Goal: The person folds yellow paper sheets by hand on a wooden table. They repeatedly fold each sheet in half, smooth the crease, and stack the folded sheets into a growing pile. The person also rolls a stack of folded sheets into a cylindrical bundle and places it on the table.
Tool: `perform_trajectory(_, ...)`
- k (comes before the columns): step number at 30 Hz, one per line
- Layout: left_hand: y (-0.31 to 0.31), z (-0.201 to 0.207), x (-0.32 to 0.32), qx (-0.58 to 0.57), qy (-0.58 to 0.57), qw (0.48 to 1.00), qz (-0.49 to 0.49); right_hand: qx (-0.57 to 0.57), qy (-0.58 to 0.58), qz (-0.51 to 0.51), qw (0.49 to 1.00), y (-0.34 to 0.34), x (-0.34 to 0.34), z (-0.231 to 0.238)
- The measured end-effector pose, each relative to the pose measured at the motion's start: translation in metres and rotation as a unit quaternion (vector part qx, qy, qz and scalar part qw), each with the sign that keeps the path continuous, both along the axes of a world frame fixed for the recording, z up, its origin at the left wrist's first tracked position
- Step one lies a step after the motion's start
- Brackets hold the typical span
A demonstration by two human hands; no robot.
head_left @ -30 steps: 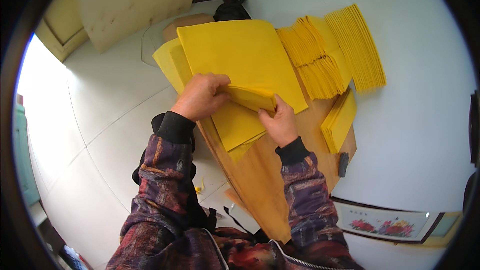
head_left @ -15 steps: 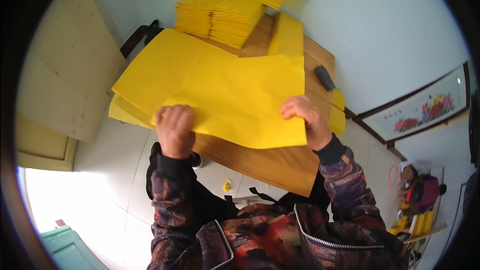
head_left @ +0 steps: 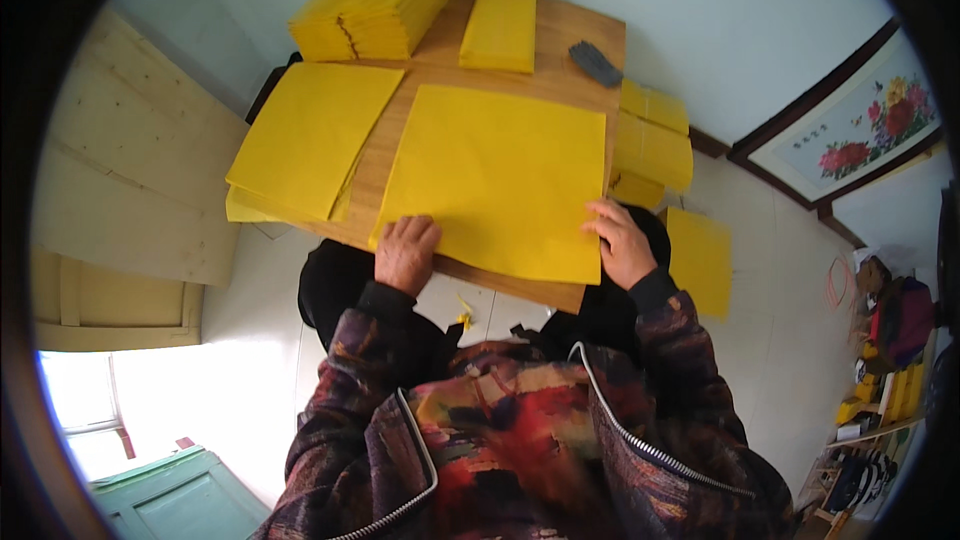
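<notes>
A large square yellow sheet (head_left: 495,175), thin like paper or felt, lies on the wooden table (head_left: 385,162), its near edge reaching the table's front edge. My left hand (head_left: 408,252) is closed over the near left corner of this sheet, fingers bent on top and thumb hidden. At the right edge, near the front corner, my right hand (head_left: 622,242) pinches the same sheet between curled fingers and thumb. Left of it rests a pile of yellow sheets (head_left: 312,135), partly overhanging the table edge.
Thick stacks of folded yellow pieces (head_left: 375,15) stand at the back left. A narrow yellow stack (head_left: 500,25) and a dark grey bundle (head_left: 596,63) lie farther back. More yellow bundles (head_left: 652,140) sit beyond the table's right side. A framed flower picture (head_left: 860,125) leans by the wall.
The sheet has come away from the left pile, moved right and now lies flat on the table. My hands moved with it, and the view has shifted.
</notes>
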State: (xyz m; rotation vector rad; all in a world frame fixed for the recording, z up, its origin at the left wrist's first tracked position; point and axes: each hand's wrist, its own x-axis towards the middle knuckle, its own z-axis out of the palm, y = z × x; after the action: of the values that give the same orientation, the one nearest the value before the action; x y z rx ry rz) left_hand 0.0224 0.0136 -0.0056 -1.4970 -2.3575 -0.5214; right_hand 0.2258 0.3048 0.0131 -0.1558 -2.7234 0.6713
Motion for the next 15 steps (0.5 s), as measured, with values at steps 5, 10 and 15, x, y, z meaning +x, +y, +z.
perform_trajectory(5, -0.005, 0.013, 0.002, -0.041, -0.055, 0.998, 0.016, -0.043, 0.015, -0.074, 0.996, -0.012, 0.016, 0.027)
perform_trajectory(10, -0.002, 0.026, -0.006, -0.082, -0.118, 0.989, 0.024, -0.027, 0.059, 0.021, 0.998, -0.071, 0.002, 0.036)
perform_trajectory(15, -0.002, 0.036, -0.015, -0.117, -0.165, 0.979, 0.033, 0.067, 0.015, 0.058, 0.996, -0.091, -0.015, 0.017)
